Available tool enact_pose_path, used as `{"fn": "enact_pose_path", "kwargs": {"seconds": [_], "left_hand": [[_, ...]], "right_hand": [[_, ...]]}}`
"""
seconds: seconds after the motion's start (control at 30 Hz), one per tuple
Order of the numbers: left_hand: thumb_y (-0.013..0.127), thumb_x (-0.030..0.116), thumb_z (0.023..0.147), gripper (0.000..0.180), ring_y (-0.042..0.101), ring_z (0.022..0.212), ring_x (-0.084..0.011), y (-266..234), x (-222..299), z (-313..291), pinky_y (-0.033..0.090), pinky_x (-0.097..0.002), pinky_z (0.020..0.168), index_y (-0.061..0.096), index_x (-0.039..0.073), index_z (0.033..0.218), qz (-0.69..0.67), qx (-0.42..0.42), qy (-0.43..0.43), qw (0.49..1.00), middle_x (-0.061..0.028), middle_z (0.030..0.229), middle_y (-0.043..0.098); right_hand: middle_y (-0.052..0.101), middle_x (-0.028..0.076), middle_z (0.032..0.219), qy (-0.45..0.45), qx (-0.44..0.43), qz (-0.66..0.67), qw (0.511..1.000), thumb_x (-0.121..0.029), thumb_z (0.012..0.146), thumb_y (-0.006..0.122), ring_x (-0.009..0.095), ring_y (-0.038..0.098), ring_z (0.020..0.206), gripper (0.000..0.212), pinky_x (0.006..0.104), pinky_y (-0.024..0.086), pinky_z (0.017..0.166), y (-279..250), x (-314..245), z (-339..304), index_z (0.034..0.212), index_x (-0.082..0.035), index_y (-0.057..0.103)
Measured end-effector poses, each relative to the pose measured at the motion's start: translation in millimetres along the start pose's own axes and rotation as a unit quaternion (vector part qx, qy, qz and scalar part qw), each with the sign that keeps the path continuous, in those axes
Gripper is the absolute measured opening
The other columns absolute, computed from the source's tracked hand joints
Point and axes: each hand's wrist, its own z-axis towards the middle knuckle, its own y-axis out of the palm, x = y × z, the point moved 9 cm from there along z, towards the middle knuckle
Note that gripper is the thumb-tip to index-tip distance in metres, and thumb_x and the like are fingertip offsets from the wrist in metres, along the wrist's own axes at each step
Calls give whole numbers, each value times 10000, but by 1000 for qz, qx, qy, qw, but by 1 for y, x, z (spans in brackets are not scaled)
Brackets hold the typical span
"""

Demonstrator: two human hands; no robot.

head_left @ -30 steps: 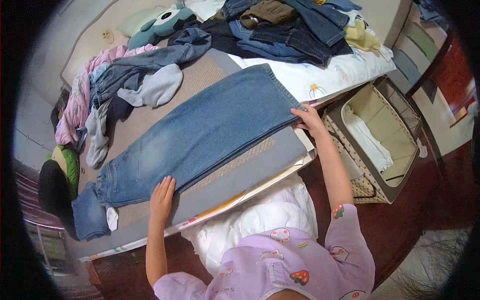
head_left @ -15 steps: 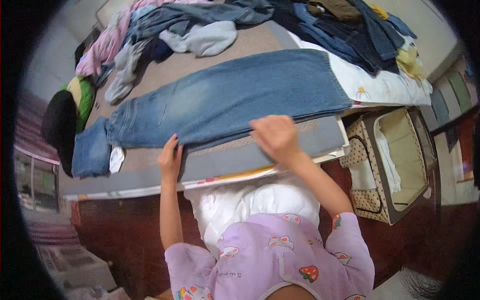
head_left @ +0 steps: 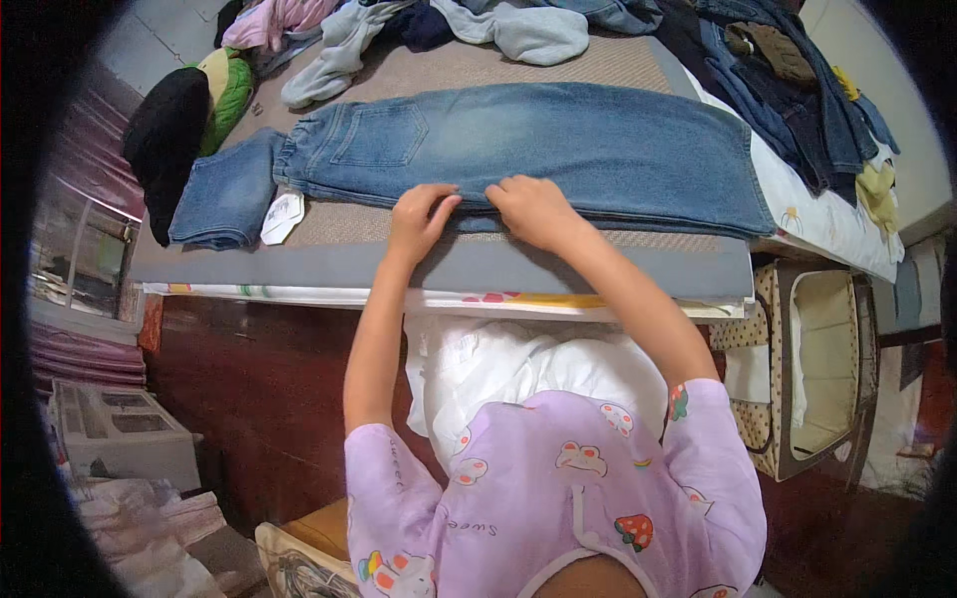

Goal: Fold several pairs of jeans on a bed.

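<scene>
A pair of blue jeans (head_left: 588,140), folded lengthwise, lies across the bed with its elastic waistband at the left and the leg hems at the right. Along the near edge, my left hand (head_left: 421,221) has its fingers curled over the denim with the thumb close by. A short way to the right, my right hand (head_left: 533,209) pinches the same edge, fingertips bent down onto the cloth. Left of the waistband sits a smaller folded denim piece (head_left: 224,189). A white tag (head_left: 284,217) lies between the two.
Heaped clothes (head_left: 797,90) lie at the far right, and grey garments (head_left: 538,35) at the back. A black rounded item (head_left: 169,140) and a green cushion (head_left: 229,95) are at the left. A dotted fabric storage box (head_left: 827,349) stands open beside the bed.
My hands have come closer together on the jeans' near edge. The right one, earlier a blurred loose fist, now grips the denim. The view has shifted, and the tag shows more fully.
</scene>
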Motion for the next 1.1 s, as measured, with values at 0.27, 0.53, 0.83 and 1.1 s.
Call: {"fn": "enact_pose_path", "kwargs": {"seconds": [0.27, 0.53, 0.83, 1.1], "left_hand": [[589, 115, 611, 214, 514, 767, -246, 25, 20, 10, 403, -344, 675, 504, 36, 791, 139, -38, 138, 980, -80, 804, 538], [478, 47, 629, 76, 498, 676, -187, 23, 39, -4, 396, -309, 596, 456, 50, 702, 286, 19, 201, 937, -54, 779, 526], [427, 67, 715, 366, 395, 1083, -222, 43, 29, -4, 346, -343, 845, 428, 58, 1081, 322, -129, 158, 925, -90, 1175, 406], [361, 89, 766, 449, 362, 1117, -209, 51, 26, -5, 338, -345, 874, 318, 108, 1213, 351, -209, 159, 899, -79, 1245, 333]], "right_hand": [[544, 80, 726, 11, -60, 14, 998, -112, 645, 512, 250, 551, 678, 125, 353, 450, 560, 12, -3, 14, 765, -78, 513], [417, 0, 601, 4, 136, -180, 974, -157, 609, 506, 133, 475, 568, 102, 248, 392, 426, -15, -5, -6, 648, -126, 417], [435, 24, 677, 53, 86, -215, 971, -138, 624, 498, 145, 476, 594, 172, 242, 392, 424, -39, 46, -57, 791, -98, 486], [523, 96, 940, 1, 109, -333, 937, -70, 663, 461, 224, 534, 776, 311, 257, 455, 591, -103, 91, -112, 968, -62, 517]]}}
